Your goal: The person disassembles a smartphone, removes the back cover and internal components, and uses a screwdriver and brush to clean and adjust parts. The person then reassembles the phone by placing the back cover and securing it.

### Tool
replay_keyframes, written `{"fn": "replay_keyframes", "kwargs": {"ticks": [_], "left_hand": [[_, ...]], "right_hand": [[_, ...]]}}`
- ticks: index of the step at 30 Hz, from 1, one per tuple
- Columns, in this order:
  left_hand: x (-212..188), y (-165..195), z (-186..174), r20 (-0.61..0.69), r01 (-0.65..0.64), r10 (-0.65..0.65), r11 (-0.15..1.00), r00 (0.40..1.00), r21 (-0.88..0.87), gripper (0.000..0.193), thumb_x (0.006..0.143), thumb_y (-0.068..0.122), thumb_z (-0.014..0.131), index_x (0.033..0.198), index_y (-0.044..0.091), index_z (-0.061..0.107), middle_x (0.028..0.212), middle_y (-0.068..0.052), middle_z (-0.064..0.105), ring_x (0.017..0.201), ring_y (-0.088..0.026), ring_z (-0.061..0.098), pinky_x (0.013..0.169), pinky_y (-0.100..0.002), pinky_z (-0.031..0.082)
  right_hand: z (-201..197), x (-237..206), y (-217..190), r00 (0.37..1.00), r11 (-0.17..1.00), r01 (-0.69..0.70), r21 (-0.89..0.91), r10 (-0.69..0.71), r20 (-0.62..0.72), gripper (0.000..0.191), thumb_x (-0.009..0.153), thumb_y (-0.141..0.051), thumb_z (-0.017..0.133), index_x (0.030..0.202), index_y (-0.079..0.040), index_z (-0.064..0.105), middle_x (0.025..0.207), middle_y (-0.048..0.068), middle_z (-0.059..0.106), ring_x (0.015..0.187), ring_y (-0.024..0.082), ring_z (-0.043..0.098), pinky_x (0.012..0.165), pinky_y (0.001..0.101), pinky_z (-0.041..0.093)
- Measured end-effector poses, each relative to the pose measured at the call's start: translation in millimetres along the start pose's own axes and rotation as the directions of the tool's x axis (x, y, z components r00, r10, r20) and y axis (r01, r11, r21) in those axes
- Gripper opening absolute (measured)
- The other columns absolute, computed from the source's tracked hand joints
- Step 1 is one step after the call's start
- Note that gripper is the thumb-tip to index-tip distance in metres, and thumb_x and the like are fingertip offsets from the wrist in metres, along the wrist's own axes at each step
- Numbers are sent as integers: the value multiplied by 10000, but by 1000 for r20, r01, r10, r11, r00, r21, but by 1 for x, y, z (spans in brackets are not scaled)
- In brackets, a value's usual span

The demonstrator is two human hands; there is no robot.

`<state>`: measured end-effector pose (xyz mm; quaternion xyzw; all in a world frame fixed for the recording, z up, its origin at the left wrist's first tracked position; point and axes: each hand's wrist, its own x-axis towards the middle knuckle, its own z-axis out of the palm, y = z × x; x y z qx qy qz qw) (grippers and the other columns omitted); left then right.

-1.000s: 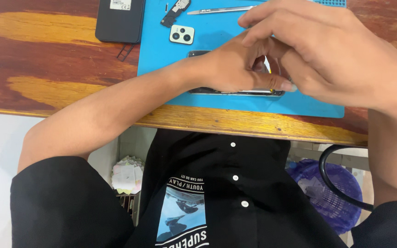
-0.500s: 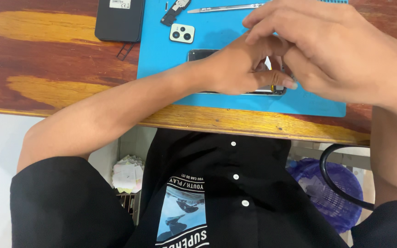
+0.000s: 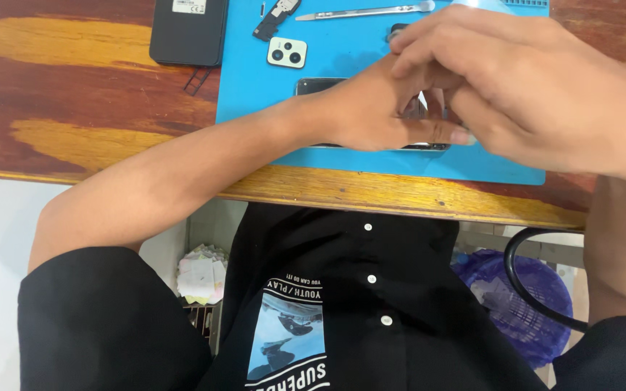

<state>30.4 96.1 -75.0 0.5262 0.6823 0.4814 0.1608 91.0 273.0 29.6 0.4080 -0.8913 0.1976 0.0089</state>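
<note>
Since the picture a second ago, both hands have shifted only a little over the phone, and the view has moved slightly; nothing on the bench (image 3: 96, 108) has changed place, so the work at the phone's right end seems to continue at the same spot.

From largest to smallest: one wooden bench, and on it one blue mat (image 3: 342, 65). One phone (image 3: 313, 86) lies flat on the mat, mostly hidden under the hands. The left hand (image 3: 371, 108) rests on it, fingers bent. The right hand (image 3: 516, 87) is above it, fingers together at the phone's right part; I cannot tell if it grips something. One black case (image 3: 186, 32) lies on the bench left of the mat, one metal tool (image 3: 364, 12) at the mat's top, one small camera cover (image 3: 287, 52), one small dark part (image 3: 275, 16).
</note>
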Motion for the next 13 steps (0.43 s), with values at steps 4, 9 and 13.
{"fn": "replay_keyframes", "kwargs": {"ticks": [4,9,13], "left_hand": [[0,0,1,12,8,-8,1000,1000,-4,462,1000,401,727,1281,49,627,1096,-70,672,972,-167,701,856,-326,617],[-3,6,1,34,-70,72,997,997,-44,361,1044,369,643,1241,68,675,1112,-48,692,1052,-175,675,913,-344,566],[-3,12,-2,69,46,-48,999,997,22,366,1040,391,667,1223,75,695,1017,-52,725,1038,-188,691,948,-351,554]], "right_hand": [[-1,-4,2,996,998,-58,-37,61,66,566,776,125,511,1326,-4,553,1261,190,632,1038,332,695,853,428,566],[-3,-7,4,994,997,-76,9,75,85,545,798,102,510,1328,-20,546,1361,208,593,1082,347,680,817,409,568],[-2,-7,5,989,995,-96,-13,97,112,568,804,83,516,1358,-40,538,1376,195,595,1128,354,668,830,413,565]]}}
